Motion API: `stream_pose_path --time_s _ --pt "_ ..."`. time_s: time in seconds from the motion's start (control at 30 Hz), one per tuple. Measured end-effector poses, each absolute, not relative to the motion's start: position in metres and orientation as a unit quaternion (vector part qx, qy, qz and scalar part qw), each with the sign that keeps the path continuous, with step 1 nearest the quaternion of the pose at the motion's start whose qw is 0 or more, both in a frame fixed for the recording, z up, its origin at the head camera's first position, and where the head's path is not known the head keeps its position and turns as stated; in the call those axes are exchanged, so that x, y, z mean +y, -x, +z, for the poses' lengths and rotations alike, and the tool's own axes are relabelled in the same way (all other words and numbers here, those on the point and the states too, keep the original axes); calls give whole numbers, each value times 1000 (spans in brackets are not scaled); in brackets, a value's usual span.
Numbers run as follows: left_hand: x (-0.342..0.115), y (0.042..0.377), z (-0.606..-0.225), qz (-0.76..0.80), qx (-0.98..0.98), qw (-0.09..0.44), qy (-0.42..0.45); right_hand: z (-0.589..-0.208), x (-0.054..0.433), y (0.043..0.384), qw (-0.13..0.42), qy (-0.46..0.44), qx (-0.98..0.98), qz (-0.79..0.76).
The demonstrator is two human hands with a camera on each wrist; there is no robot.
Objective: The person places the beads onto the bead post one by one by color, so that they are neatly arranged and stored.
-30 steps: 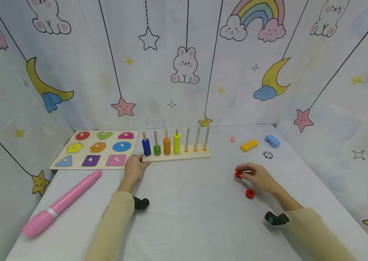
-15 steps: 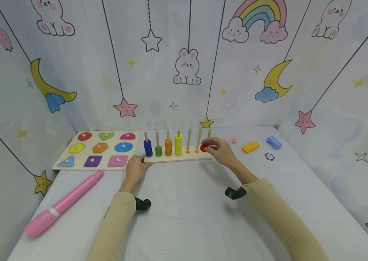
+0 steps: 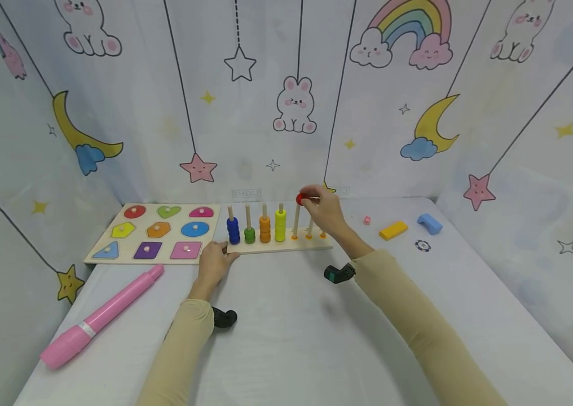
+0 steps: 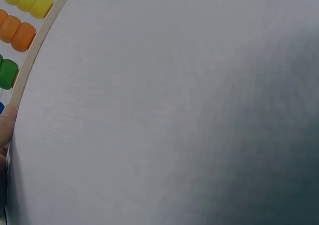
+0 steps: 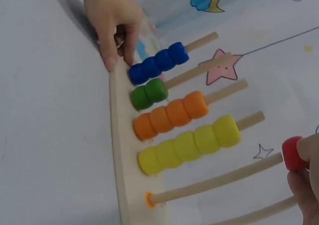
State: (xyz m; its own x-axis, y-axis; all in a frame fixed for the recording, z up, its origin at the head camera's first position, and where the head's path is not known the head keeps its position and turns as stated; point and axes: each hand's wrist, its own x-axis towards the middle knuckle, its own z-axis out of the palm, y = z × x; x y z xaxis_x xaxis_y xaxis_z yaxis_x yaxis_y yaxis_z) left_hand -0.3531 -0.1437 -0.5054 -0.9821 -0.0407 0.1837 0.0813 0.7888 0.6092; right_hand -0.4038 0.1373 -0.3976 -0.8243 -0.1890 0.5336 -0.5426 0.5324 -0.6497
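A wooden peg board [image 3: 286, 246] stands on the table with a row of upright pegs. Blue beads [image 5: 158, 63], two green beads [image 5: 149, 93], orange beads [image 5: 170, 115] and yellow beads [image 5: 189, 144] are stacked on its left pegs; the three right pegs are bare. My left hand [image 3: 214, 265] grips the board's left end, thumb on the front edge, as the right wrist view shows. Thumb and fingers of my right hand [image 3: 323, 208] pinch a red bead [image 5: 294, 154] right at the tip of the fifth peg [image 5: 219, 179]. Whether the peg enters its hole cannot be seen.
Left of the board lies a shape puzzle [image 3: 154, 231], with a pink stick-like toy [image 3: 104, 313] in front. Farther right are a yellow block [image 3: 393, 230], a blue arched block [image 3: 430, 224], a poker chip [image 3: 422, 246] and a small pink piece [image 3: 366, 220].
My right hand has carried the red bead from the table's right side up and left to the fifth peg's tip. The other red bead is out of sight. My left hand stays put.
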Motion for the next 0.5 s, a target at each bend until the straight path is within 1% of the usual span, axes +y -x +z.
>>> stream_pose_path --time_s 0.27,0.5 --pt "-143 354 -507 -326 -940 97 11 -398 132 408 218 -253 -870 363" --pt "-143 354 -507 -323 -941 99 10 -398 134 404 230 -249 -859 384"
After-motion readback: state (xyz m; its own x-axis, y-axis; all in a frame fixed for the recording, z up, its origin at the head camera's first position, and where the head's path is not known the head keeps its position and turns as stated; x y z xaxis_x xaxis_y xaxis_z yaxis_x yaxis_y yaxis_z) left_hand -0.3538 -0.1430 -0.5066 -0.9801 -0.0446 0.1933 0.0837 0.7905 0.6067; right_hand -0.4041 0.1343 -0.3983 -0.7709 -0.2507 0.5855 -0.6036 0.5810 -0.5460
